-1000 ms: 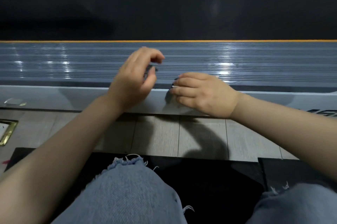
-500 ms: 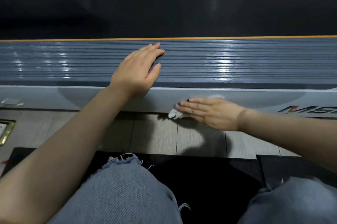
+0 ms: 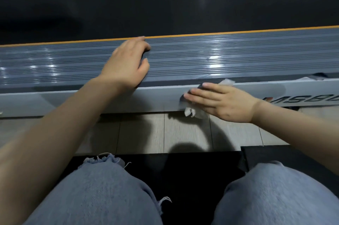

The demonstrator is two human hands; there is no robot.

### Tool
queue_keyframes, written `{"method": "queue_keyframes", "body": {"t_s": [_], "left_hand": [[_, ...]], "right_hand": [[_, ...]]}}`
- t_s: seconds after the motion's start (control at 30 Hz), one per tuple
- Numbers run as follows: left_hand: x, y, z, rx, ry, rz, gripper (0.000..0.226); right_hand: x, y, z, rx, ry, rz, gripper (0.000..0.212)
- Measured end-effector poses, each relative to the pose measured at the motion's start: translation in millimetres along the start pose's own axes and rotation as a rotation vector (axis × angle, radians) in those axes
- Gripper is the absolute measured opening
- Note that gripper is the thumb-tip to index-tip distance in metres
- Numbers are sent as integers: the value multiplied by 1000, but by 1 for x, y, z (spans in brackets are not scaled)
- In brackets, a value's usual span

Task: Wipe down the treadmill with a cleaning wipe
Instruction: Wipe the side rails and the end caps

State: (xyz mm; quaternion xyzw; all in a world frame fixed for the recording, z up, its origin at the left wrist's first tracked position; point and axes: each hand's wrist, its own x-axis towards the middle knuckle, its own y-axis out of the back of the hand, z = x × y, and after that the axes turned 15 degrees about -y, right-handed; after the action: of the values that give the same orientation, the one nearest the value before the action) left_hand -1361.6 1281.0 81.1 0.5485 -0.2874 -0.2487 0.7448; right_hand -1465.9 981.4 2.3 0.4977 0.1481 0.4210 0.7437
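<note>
Across the middle of the frame the treadmill (image 3: 220, 59) is stretched, its ribbed grey side rail (image 3: 64, 63) rested on by the left hand (image 3: 126, 63) with loosely curled fingers, while the white wipe (image 3: 195, 112) is pressed flat-fingered against the lower panel by the right hand (image 3: 223, 102), right of centre.

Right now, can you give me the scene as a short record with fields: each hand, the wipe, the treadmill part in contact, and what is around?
left hand: rests on the ribbed grey rail, fingers bent at the orange stripe
right hand: flat, straight fingers pressing the wipe
wipe: white, crumpled, against the pale side panel, sticking out above and below the hand
belt: black, beyond the stripe
logo: on the panel, right of the hand, cut off by the frame
floor: pale wooden planks, black mat under the knees
</note>
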Motion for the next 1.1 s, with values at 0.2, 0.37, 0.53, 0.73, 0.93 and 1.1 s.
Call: {"method": "queue_keyframes", "body": {"t_s": [0.2, 0.37, 0.53, 0.73, 0.93, 1.1], "left_hand": [[68, -19, 53, 33, -277, -81, 37], [118, -31, 108, -21, -379, -85, 41], [153, -45, 149, -86, -430, -124, 40], [174, -61, 171, -176, -459, -137, 39], [170, -83, 169, -195, -480, -37, 36], [172, -83, 173, -149, -492, -45, 44]], "right_hand": [[-11, 19, 7, 61, -193, 156, 24], [-49, -27, -24, 78, -254, -62, 26], [-57, -25, -33, 225, -536, -49, 28], [-59, -12, -39, 454, -881, 112, 19], [-112, -38, -43, 670, -1135, -255, 27], [-88, -1, -22, 726, -1193, 395, 19]]}}
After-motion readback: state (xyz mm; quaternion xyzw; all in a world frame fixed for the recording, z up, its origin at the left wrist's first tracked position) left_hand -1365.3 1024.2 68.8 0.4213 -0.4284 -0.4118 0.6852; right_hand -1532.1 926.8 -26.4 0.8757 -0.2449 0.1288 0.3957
